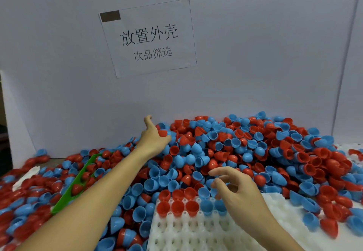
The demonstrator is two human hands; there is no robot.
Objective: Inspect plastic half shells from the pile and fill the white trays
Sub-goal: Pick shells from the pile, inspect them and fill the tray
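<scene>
I am reaching my left hand point(155, 139) into the pile point(235, 152), gripping a red shell point(162, 133). My right hand point(233, 186) is hanging loose over the white tray's point(196, 231) far edge. Shells look light, slippery; I'm pinching the rim.

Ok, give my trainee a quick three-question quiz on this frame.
1. True or false: the left hand reaches into the shell pile.
2. Which colours already sit in the white tray? A red only; B blue only; C red and blue.
3. Fill in: a ____ tray lies half-buried left of the left forearm.

Key: 1 true; 2 C, red shells beside blue shells; 3 green.
</scene>
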